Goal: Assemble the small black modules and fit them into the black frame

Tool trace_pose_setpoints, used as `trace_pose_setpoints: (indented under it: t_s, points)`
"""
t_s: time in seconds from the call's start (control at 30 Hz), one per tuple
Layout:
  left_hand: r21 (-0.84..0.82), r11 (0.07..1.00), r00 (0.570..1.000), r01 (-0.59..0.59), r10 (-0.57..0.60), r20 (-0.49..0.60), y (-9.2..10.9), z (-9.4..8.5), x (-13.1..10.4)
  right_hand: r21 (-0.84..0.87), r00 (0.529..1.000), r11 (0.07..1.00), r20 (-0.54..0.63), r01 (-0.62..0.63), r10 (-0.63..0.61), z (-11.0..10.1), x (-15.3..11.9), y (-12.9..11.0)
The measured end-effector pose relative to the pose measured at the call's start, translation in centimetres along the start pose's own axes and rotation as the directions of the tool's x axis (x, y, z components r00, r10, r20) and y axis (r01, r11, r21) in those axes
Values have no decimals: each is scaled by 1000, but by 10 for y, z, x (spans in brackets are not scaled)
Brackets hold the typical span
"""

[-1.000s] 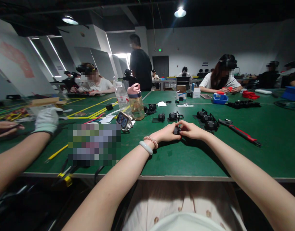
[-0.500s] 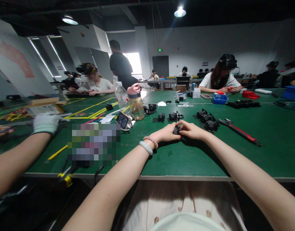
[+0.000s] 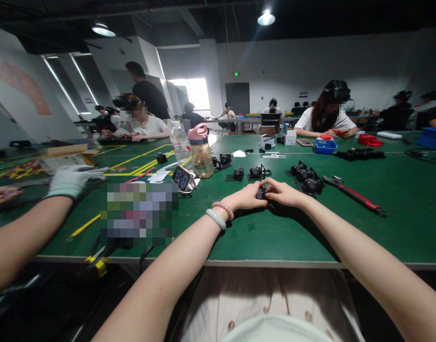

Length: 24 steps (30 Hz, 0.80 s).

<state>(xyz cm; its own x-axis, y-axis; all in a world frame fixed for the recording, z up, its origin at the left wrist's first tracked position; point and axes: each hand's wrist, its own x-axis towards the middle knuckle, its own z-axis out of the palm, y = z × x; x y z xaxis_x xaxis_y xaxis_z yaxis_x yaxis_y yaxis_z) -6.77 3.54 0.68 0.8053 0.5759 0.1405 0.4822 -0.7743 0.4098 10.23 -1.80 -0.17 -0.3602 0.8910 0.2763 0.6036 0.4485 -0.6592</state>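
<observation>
My left hand [image 3: 251, 195] and my right hand [image 3: 282, 192] meet over the green table [image 3: 275, 237], fingers closed round a small black part [image 3: 261, 194]. A thin black upright piece rises from it between my fingertips; my fingers hide most of the rest. Just beyond my hands lie similar black parts, one with a ring-shaped end [image 3: 255, 172] and a smaller one [image 3: 238, 174] to its left. To the right of my right hand sits a cluster of black block-like parts [image 3: 306, 178]. An adjustable wrench with red-and-black grips [image 3: 358, 195] rests farther right.
A pink-lidded bottle [image 3: 203, 154], a clear water bottle [image 3: 181, 147] and a small clock [image 3: 182, 179] stand to the left. A neighbour's gloved hand [image 3: 70, 181] works at the far left. A blue bin [image 3: 325, 146] stands ahead right; co-workers sit across the table.
My hands and the black part stay in place. The standing person in black has moved left in the background. The neighbour's gloved hand has shifted slightly.
</observation>
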Motion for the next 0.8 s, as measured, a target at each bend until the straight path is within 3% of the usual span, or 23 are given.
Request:
trace_pose_setpoints:
  t_s: [0.8]
  points:
    - [-10,1000,1000,4,-4,2,-5,3,1,19,1000,1000,3,-12,12,-1,-1,-2]
